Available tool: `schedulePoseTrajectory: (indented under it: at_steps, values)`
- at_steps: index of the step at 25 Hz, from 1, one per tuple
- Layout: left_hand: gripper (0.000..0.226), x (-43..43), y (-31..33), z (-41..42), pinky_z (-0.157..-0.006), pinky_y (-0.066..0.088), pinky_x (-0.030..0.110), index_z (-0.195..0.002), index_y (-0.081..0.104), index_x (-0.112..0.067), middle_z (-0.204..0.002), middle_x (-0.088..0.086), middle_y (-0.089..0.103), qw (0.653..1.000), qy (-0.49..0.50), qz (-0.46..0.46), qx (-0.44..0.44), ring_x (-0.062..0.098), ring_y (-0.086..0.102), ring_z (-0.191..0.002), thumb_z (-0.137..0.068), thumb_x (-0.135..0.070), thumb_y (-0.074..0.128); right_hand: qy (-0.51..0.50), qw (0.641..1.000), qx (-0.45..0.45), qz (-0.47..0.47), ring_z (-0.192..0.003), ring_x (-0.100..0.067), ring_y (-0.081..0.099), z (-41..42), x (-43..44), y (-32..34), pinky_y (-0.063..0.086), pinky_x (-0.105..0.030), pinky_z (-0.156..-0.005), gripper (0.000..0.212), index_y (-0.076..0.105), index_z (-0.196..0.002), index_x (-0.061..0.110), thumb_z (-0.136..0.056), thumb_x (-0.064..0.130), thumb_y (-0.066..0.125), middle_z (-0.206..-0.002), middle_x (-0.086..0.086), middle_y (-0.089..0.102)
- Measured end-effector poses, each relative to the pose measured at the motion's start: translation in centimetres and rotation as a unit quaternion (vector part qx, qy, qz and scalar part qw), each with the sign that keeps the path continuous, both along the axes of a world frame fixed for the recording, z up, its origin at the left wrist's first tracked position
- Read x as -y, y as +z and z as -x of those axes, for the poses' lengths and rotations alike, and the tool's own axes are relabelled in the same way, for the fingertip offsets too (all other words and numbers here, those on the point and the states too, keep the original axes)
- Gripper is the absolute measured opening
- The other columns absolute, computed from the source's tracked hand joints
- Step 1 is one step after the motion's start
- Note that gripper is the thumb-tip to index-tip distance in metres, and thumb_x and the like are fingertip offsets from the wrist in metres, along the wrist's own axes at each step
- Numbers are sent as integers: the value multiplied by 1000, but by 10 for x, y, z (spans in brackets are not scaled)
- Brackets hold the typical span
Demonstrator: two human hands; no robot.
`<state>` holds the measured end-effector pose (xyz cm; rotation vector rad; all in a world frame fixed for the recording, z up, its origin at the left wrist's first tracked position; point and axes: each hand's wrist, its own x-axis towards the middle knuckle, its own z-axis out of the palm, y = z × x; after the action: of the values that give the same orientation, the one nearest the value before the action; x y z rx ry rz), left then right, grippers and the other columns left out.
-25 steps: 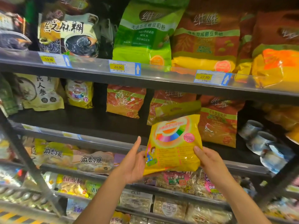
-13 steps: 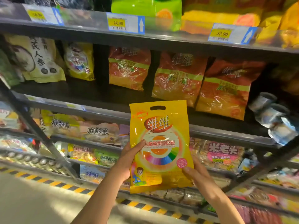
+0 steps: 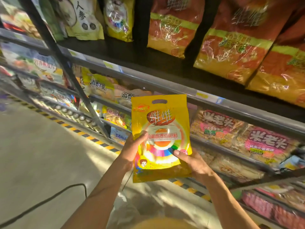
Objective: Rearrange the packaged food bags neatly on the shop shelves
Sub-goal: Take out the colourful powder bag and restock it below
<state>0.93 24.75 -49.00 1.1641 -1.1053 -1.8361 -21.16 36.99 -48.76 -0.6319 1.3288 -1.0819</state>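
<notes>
Yellow bag point(image 3: 160, 138): soft, slick film, likely light. Left hand point(image 3: 133, 150) at 9, right hand point(image 3: 192, 161) at 4, both gripping its sides; hold there.

One head-worn camera looks forward and down, close. Shelves point(image 3: 156, 81) span twelve to four o'clock, floor point(image 3: 41, 154) at eight.

Grey concrete floor point(image 3: 41, 154), yellow-black hazard stripe point(image 3: 92, 139), black cable point(image 3: 79, 184), dark shelving point(image 3: 148, 63).

Bag point(image 3: 160, 138) before shelves point(image 3: 214, 100)
</notes>
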Motion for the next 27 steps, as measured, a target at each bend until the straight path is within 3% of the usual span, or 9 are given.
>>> schedulePoseTrajectory:
  at_steps: [3, 5, 8, 10, 13, 15, 18, 23, 27]
  values:
    - [31, -5, -3, -18, -92, 62, 46, -127, 72, -16, -122, 13, 77, 998, 36, -51, -27, 35, 73, -114, -97, -24, 70, 2, 1000, 18, 13, -114, -39, 71, -21, 10, -7, 55, -56, -102, 82, 66, -132, 7, -62, 41, 94, -122, -18, 75]
    - [34, -5, -2, -29, -85, 63, 42, -132, 68, -13, -123, 14, 76, 997, 40, -62, -33, 34, 74, -113, -99, -21, 66, 3, 1000, 13, 21, -113, -39, 72, -32, 16, -8, 58, -52, -99, 71, 69, -127, 7, -66, 37, 89, -120, -19, 76]
    - [38, 1, 1, -53, -98, 57, 56, -134, 67, -16, -127, 15, 74, 996, 53, -60, -35, 38, 71, -117, -97, -27, 69, 23, 999, 6, 36, -112, -35, 73, -51, 29, -3, 59, -47, -97, 70, 69, -127, 11, -69, 40, 93, -121, -16, 76]
    - [37, 6, 3, -69, -100, 55, 59, -135, 66, -18, -128, 15, 74, 996, 61, -54, -40, 39, 72, -116, -99, -27, 67, 33, 999, -6, 42, -111, -34, 73, -65, 40, 0, 59, -45, -95, 58, 67, -129, 9, -80, 33, 88, -120, -14, 77]
    - [38, 14, 11, -95, -91, 61, 52, -137, 63, -18, -127, 14, 75, 995, 73, -49, -50, 38, 74, -113, -100, -23, 65, 40, 997, -43, 55, -96, -22, 78, -90, 55, 9, 60, -26, -76, 39, 69, -125, 6, -89, 17, 77, -107, -5, 81]
    - [37, 24, 20, -117, -85, 63, 49, -137, 63, -20, -125, 12, 76, 994, 82, -48, -52, 36, 75, -110, -100, -23, 64, 45, 995, -62, 59, -90, -15, 78, -113, 68, 17, 59, -22, -73, 35, 70, -124, 8, -91, 16, 76, -103, -1, 81]
    - [37, 47, 32, -158, -84, 64, 49, -138, 62, -21, -126, 12, 75, 995, 79, -22, -63, 36, 74, -111, -102, -23, 63, 49, 994, -73, 67, -102, -21, 77, -153, 93, 27, 62, -30, -82, 38, 69, -126, 16, -90, 23, 78, -112, -3, 80]
    - [41, 94, 56, -229, -97, 57, 61, -141, 60, -20, -128, 13, 74, 995, 79, 0, -67, 38, 73, -115, -101, -26, 66, 28, 994, -68, 79, -94, -22, 79, -223, 142, 53, 63, -36, -77, 42, 71, -121, 23, -81, 30, 83, -105, -2, 81]
    - [39, 137, 85, -279, -90, 62, 52, -138, 61, -24, -122, 9, 77, 994, 80, 25, -70, 33, 76, -109, -99, -28, 68, 13, 993, -59, 103, -100, -30, 78, -275, 182, 77, 62, -50, -88, 52, 70, -122, 23, -74, 34, 89, -110, -7, 80]
